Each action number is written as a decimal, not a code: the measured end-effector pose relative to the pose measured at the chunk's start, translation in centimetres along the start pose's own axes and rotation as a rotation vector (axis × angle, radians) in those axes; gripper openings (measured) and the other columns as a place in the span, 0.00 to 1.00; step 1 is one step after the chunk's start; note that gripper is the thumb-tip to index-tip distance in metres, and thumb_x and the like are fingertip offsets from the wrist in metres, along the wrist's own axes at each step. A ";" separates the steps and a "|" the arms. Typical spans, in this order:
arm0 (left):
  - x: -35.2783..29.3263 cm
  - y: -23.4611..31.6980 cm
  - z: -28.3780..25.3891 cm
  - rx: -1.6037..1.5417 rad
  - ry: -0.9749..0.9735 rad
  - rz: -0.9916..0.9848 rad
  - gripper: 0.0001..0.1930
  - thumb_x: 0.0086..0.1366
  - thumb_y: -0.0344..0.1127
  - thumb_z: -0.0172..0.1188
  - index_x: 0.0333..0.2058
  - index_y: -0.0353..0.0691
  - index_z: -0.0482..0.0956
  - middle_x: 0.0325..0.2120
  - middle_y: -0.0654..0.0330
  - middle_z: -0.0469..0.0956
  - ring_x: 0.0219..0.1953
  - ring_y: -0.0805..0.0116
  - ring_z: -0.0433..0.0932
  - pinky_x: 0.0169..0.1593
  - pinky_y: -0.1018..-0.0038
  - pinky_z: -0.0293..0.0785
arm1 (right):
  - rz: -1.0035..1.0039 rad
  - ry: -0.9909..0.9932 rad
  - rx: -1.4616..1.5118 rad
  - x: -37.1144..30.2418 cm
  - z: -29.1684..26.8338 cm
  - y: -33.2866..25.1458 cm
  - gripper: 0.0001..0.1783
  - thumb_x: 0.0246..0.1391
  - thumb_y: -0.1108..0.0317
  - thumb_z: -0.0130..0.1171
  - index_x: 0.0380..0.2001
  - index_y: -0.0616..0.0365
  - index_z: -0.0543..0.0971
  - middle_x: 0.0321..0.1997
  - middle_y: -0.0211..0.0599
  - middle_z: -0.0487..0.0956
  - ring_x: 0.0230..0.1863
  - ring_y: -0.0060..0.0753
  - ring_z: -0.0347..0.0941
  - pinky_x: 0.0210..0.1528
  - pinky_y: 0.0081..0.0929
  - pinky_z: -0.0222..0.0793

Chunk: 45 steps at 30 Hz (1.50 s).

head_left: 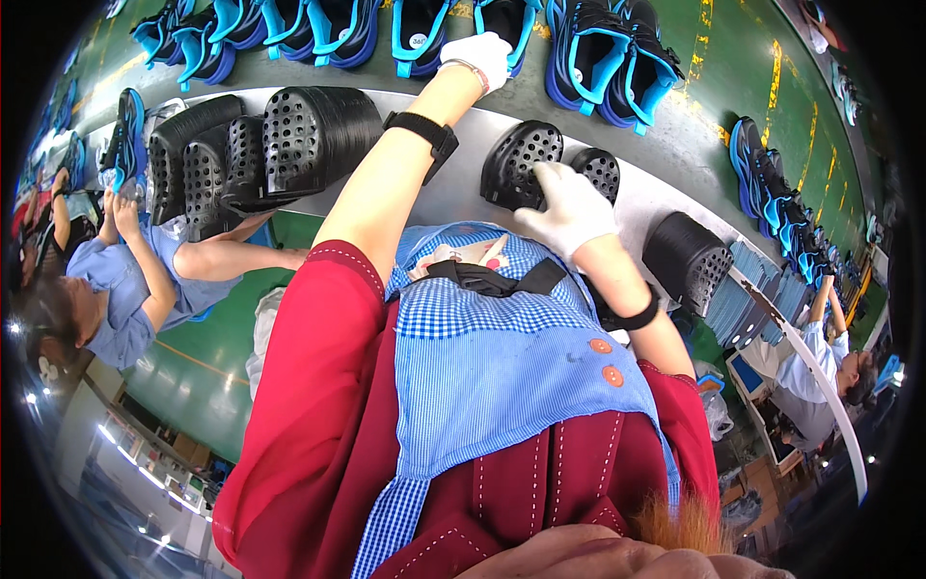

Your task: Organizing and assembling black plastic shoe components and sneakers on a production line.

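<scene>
My left hand (479, 60), in a white glove, reaches out to a row of black-and-blue sneakers. It looks closed at the inner edge of one sneaker (521, 31); its fingers are hidden, so I cannot make out what they hold. Nearer to me, my white-gloved right hand (571, 210) is at two short stacks of black, toe-shaped pieces full of round holes. Its fingers are apart, with the fingertips against the left stack (523, 159). The right stack (597, 174) stands just beyond its knuckles.
Taller stacks of the same black perforated pieces (323, 140) stand left on the pale bench edge (463, 145). Another stack (685, 256) lies tilted at the right. More sneakers (612, 63) line the green surface. Seated people (125, 280) work at both sides.
</scene>
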<state>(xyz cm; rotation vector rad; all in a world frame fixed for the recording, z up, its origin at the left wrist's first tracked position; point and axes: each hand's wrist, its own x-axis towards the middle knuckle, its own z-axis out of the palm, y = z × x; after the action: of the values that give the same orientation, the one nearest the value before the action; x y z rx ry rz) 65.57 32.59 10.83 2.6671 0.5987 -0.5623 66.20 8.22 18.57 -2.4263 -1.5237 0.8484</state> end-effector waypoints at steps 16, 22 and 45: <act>-11.7 2.2 2.9 -0.803 0.449 -0.019 0.17 0.63 0.36 0.57 0.49 0.37 0.75 0.46 0.53 0.75 0.49 0.63 0.74 0.55 0.70 0.67 | 0.038 0.073 0.263 -2.0 -0.7 0.5 0.24 0.39 0.57 0.66 0.38 0.59 0.74 0.41 0.45 0.73 0.45 0.47 0.72 0.47 0.38 0.70; -11.7 6.3 -1.0 -2.148 -0.574 0.005 0.31 0.70 0.56 0.42 0.63 0.39 0.59 0.51 0.49 0.73 0.50 0.59 0.75 0.55 0.65 0.71 | -0.323 0.321 0.423 -3.9 -5.1 0.4 0.26 0.35 0.64 0.68 0.40 0.59 0.72 0.43 0.45 0.74 0.46 0.49 0.71 0.50 0.37 0.68; -4.3 3.0 1.5 -1.058 0.502 0.048 0.20 0.66 0.47 0.51 0.43 0.33 0.77 0.34 0.49 0.79 0.37 0.58 0.79 0.45 0.70 0.73 | 0.436 -0.003 0.080 4.4 -8.5 0.4 0.27 0.50 0.44 0.49 0.35 0.60 0.75 0.33 0.56 0.79 0.39 0.57 0.77 0.45 0.44 0.70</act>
<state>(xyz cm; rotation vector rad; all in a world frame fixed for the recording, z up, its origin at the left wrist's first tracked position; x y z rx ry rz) 62.96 27.97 12.23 1.7571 0.6925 0.3923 72.47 13.26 23.77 -2.7381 -0.9465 0.9596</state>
